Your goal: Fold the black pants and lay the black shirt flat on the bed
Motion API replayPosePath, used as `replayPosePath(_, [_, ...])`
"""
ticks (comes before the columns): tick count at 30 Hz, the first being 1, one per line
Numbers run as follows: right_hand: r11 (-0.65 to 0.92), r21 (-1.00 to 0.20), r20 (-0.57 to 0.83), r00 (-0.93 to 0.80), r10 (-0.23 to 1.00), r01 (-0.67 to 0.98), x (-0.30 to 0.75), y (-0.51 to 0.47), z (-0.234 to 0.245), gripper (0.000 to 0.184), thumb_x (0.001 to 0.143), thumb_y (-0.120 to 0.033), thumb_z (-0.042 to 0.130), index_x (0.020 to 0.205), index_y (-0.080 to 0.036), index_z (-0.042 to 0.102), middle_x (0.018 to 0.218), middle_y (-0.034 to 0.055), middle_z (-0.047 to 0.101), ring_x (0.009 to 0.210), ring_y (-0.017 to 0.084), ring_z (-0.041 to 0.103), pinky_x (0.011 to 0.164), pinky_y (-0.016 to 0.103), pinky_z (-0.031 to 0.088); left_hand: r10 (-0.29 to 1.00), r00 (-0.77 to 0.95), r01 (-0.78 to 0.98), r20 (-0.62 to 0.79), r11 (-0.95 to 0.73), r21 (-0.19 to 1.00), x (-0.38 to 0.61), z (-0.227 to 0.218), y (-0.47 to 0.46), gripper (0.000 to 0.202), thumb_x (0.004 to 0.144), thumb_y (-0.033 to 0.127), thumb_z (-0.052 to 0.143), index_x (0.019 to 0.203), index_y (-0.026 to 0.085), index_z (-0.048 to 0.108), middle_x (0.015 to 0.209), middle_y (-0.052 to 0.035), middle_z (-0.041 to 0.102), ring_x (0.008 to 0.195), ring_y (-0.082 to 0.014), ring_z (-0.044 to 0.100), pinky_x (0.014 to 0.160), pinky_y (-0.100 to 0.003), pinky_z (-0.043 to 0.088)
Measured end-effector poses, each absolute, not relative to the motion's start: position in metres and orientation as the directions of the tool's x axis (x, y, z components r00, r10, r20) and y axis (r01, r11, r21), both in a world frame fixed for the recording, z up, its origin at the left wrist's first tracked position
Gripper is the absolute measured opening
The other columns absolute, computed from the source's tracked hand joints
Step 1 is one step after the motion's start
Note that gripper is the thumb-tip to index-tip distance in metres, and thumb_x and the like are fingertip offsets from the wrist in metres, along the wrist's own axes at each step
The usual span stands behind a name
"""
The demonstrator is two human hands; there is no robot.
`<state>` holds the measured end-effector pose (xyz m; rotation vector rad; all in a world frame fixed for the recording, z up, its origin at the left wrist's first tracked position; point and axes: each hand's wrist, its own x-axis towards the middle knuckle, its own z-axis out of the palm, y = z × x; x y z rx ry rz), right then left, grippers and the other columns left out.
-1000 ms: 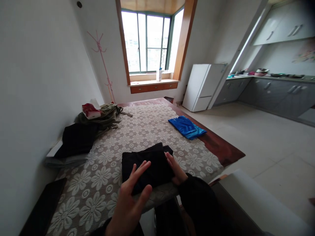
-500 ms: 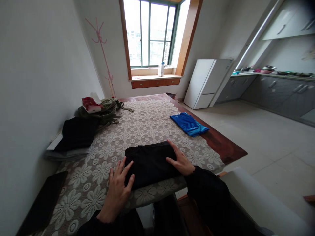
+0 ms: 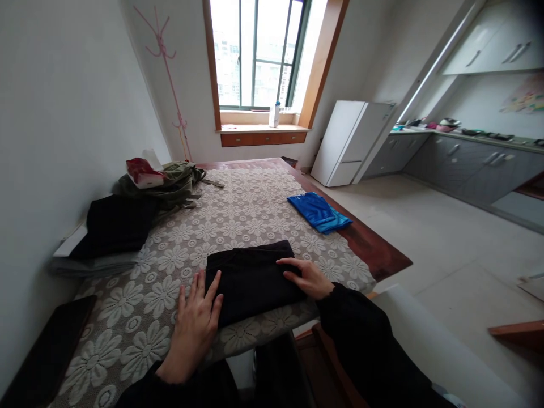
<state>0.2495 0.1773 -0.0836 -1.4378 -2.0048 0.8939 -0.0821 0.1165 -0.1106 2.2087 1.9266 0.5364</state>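
Black cloth, a folded garment (image 3: 250, 279), lies at the near edge of the worktop (image 3: 382, 258) on its lace cover (image 3: 238, 221). The left hand (image 3: 193, 326) rests flat with spread fingers at the garment's left end; the right hand (image 3: 308, 277) lies open on its right end, gripping nothing. The step in hand looks like pressing and squaring the fold. A further fold or a lift would call for fingers slid under both ends. A blue folded garment (image 3: 318, 211) lies well apart, far right; a dark pile (image 3: 114, 226) sits at the left.
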Motion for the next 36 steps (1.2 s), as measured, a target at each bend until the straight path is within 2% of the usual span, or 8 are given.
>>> replayPosePath(7, [0.245, -0.733, 0.094, -0.263, 0.96, 0.634, 0.246, 0.172, -0.092, 0.037, 0.096, -0.039, 0.057, 0.128, -0.028, 0.071, 0.119, 0.0041, 0.077, 0.109, 0.028, 0.071, 0.101, 0.042, 0.053, 0.984, 0.09, 0.861, 0.156, -0.156, 0.484, -0.086, -0.115, 0.117, 0.057, 0.104, 0.042, 0.035, 0.158, 0.026, 0.039, 0.166, -0.0129, 0.034, 0.157, -0.0305, 0.019, 0.126, -0.062, 0.013])
replayPosePath(13, [0.262, -0.453, 0.233, -0.17, 0.957, 0.852, 0.241, 0.16, -0.108, 0.039, 0.102, -0.046, 0.048, 0.134, -0.035, 0.068, 0.111, 0.0063, 0.076, 0.098, 0.028, 0.072, 0.087, 0.04, 0.056, 0.999, -0.031, 0.692, 0.025, 0.004, 0.722, -0.094, -0.093, 0.105, 0.059, 0.099, 0.052, 0.044, 0.151, 0.023, 0.05, 0.153, -0.0115, 0.055, 0.154, -0.0311, 0.029, 0.127, -0.056, 0.02])
replayPosePath(19, [0.316, -0.411, 0.282, -0.211, 0.936, 0.855, 0.246, 0.158, -0.113, 0.044, 0.1, -0.052, 0.053, 0.139, -0.035, 0.065, 0.11, 0.0078, 0.071, 0.104, 0.028, 0.066, 0.092, 0.042, 0.054, 0.982, -0.027, 0.257, -0.19, 0.19, 0.947, -0.094, -0.065, 0.097, 0.066, 0.086, 0.057, 0.065, 0.142, 0.024, 0.054, 0.151, -0.0144, 0.056, 0.144, -0.0339, 0.047, 0.116, -0.049, 0.043])
replayPosePath(23, [0.345, -0.437, 0.294, -0.231, 0.928, 0.83, 0.25, 0.16, -0.113, 0.045, 0.1, -0.053, 0.053, 0.141, -0.036, 0.062, 0.106, 0.0068, 0.068, 0.102, 0.027, 0.065, 0.095, 0.042, 0.053, 0.946, 0.09, -0.093, -0.31, 0.318, 0.943, -0.094, -0.057, 0.102, 0.063, 0.09, 0.058, 0.064, 0.144, 0.029, 0.05, 0.161, -0.0122, 0.044, 0.143, -0.0338, 0.048, 0.106, -0.044, 0.051])
replayPosePath(29, [0.339, -0.444, 0.511, -0.076, 0.856, 0.829, 0.232, 0.136, -0.105, 0.041, 0.102, -0.046, 0.052, 0.138, -0.031, 0.064, 0.126, 0.012, 0.063, 0.123, 0.033, 0.057, 0.108, 0.053, 0.045, 0.928, 0.142, 0.033, -0.344, 0.343, 0.939, -0.085, -0.053, 0.125, 0.062, 0.081, 0.056, 0.074, 0.135, 0.029, 0.061, 0.151, -0.0099, 0.055, 0.128, -0.0326, 0.061, 0.1, -0.04, 0.054])
replayPosePath(32, [0.518, -0.514, 0.664, -0.065, 0.745, 0.684, 0.188, 0.091, -0.111, 0.037, 0.102, -0.04, 0.052, 0.136, -0.03, 0.065, 0.132, 0.0119, 0.063, 0.129, 0.033, 0.054, 0.109, 0.055, 0.043, 0.96, 0.069, 0.066, -0.272, 0.268, 0.961, -0.075, -0.053, 0.136, 0.055, 0.083, 0.053, 0.071, 0.13, 0.026, 0.066, 0.141, -0.009, 0.063, 0.13, -0.0312, 0.059, 0.11, -0.041, 0.047])
replayPosePath(34, [0.683, -0.641, 0.611, -0.304, 0.731, 0.351, 0.149, 0.06, -0.12, 0.041, 0.102, -0.045, 0.052, 0.138, -0.031, 0.063, 0.118, 0.01, 0.07, 0.115, 0.03, 0.063, 0.1, 0.05, 0.051, 0.97, 0.037, 0.046, -0.242, 0.24, 0.97, -0.069, -0.05, 0.139, 0.055, 0.08, 0.049, 0.074, 0.129, 0.024, 0.067, 0.136, -0.0089, 0.067, 0.131, -0.031, 0.058, 0.109, -0.039, 0.047])
replayPosePath(36, [0.578, -0.815, 0.516, -0.391, 0.762, 0.051, 0.114, 0.04, -0.126, 0.047, 0.096, -0.054, 0.06, 0.139, -0.033, 0.064, 0.122, 0.0102, 0.072, 0.111, 0.032, 0.066, 0.095, 0.05, 0.054, 0.967, 0.057, -0.031, -0.249, 0.251, 0.968, -0.066, -0.045, 0.138, 0.064, 0.077, 0.046, 0.079, 0.135, 0.023, 0.064, 0.13, -0.0091, 0.07, 0.126, -0.0305, 0.062, 0.101, -0.037, 0.052])
